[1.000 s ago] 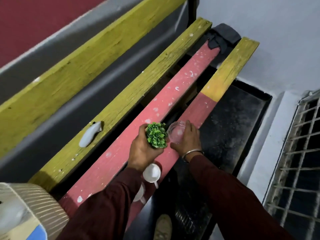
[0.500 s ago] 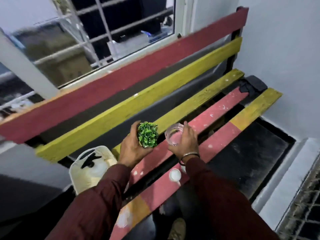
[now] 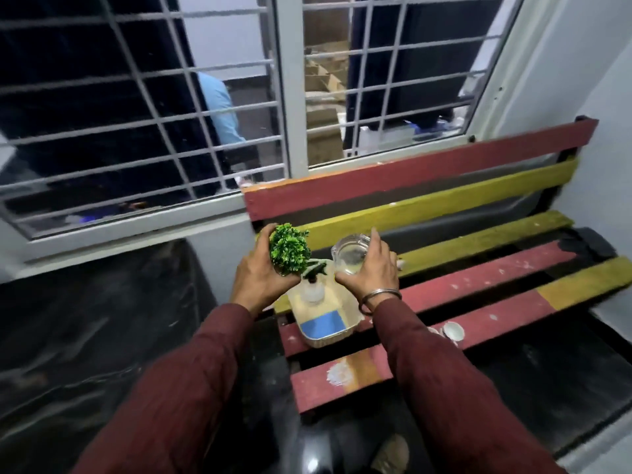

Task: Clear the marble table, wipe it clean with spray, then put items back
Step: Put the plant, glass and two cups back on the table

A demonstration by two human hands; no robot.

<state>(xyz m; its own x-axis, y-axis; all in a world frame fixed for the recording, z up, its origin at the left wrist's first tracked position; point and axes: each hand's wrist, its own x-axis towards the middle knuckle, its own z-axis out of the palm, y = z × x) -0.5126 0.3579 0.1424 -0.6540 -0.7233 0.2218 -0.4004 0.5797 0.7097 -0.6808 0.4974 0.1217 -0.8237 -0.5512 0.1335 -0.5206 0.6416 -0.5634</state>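
My left hand (image 3: 261,275) grips a small green artificial plant (image 3: 289,248), held above the left end of a slatted bench. My right hand (image 3: 371,270) holds a clear glass ashtray (image 3: 349,256) beside it at the same height. Below both hands a spray bottle (image 3: 312,285) with a black trigger head stands in a tray (image 3: 323,331) that rests on the bench slats. No marble table is in view.
The red and yellow bench (image 3: 478,278) runs to the right under a barred window (image 3: 171,124). A small white cup (image 3: 451,331) lies on a red slat at my right forearm. Dark floor (image 3: 85,319) spreads to the left. A person in blue (image 3: 219,107) stands beyond the window.
Both hands have lifted the plant and ashtray off the bench slats and carried them toward the bench's left end. My view has swung up and left, showing the window and floor.
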